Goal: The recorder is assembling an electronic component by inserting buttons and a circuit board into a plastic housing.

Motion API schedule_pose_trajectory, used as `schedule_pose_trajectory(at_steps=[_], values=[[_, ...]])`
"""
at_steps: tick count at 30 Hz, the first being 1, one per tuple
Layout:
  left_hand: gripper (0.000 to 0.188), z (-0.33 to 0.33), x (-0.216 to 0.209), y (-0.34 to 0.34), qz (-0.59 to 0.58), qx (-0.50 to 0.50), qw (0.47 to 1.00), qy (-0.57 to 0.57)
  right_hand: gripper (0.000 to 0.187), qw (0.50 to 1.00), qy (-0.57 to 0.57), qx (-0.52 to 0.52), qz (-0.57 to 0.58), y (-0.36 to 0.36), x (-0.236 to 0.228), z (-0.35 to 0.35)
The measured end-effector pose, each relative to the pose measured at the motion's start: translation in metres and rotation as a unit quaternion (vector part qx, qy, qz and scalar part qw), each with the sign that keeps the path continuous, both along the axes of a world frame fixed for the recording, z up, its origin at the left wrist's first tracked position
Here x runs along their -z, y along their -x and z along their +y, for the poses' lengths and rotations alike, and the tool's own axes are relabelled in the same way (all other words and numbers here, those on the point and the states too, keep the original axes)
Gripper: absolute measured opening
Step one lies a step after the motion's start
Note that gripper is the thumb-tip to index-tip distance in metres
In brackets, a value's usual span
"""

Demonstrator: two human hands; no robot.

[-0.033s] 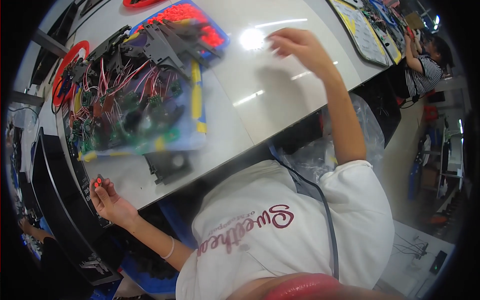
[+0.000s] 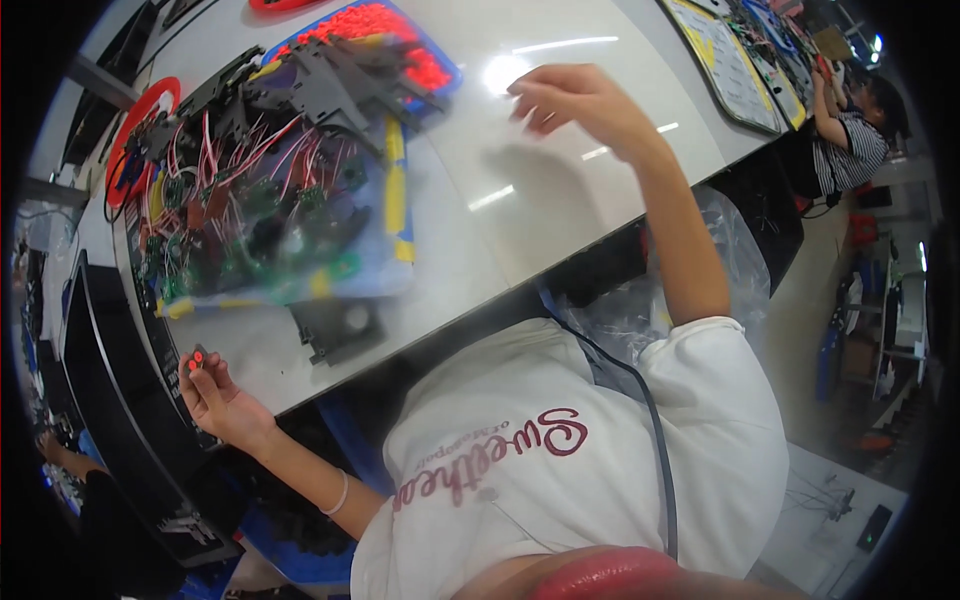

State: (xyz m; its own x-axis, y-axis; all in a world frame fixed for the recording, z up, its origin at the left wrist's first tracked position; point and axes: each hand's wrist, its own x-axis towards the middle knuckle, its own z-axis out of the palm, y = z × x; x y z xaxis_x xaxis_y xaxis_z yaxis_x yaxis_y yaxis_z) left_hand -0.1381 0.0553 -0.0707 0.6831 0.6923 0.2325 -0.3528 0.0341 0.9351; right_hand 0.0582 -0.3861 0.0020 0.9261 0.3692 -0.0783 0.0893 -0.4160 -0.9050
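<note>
My left hand (image 2: 222, 405), at the table's near left edge, is closed in a pinch on a small dark part with red round ends (image 2: 196, 358). Over the bare white tabletop, my right hand (image 2: 580, 105) hangs with its fingers apart and slightly bent, nothing visible in it. Between the hands stands a shallow bin edged with yellow tape (image 2: 397, 195). It carries green circuit boards (image 2: 305, 205) with red and white wires. Dark grey plastic brackets (image 2: 335, 95) lie over its far side. A flat dark grey part (image 2: 335, 333) lies by the bin's near side.
Behind the brackets is a blue tray (image 2: 452, 72) of small red pieces. A red round container (image 2: 165, 92) stands at the far left. A black panel (image 2: 125, 400) borders the left side. Clear plastic bagging (image 2: 735, 245) hangs beside my right arm. A co-worker (image 2: 850, 150) sits far right.
My right hand has shifted a little to the left over the tabletop, and its fingers have spread slightly. My left hand stays where it was, still pinching the small part.
</note>
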Motion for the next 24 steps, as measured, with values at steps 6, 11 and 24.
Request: schedule_pose_trajectory(at_steps=[6, 11, 24], values=[[0.029, -0.007, 0.002, -0.013, -0.017, 0.025, 0.999, 0.017, 0.038, 0.959, -0.155, -0.042, 0.233, 0.003, 0.003, 0.078], [0.026, -0.014, -0.004, -0.009, -0.011, 0.002, 1.000, 0.014, 0.031, 0.904, -0.323, -0.031, 0.279, 0.007, 0.021, 0.095], [0.030, -0.023, -0.011, -0.014, -0.015, 0.004, 1.000, 0.021, 0.027, 0.917, -0.285, 0.033, 0.278, 0.041, 0.020, 0.118]])
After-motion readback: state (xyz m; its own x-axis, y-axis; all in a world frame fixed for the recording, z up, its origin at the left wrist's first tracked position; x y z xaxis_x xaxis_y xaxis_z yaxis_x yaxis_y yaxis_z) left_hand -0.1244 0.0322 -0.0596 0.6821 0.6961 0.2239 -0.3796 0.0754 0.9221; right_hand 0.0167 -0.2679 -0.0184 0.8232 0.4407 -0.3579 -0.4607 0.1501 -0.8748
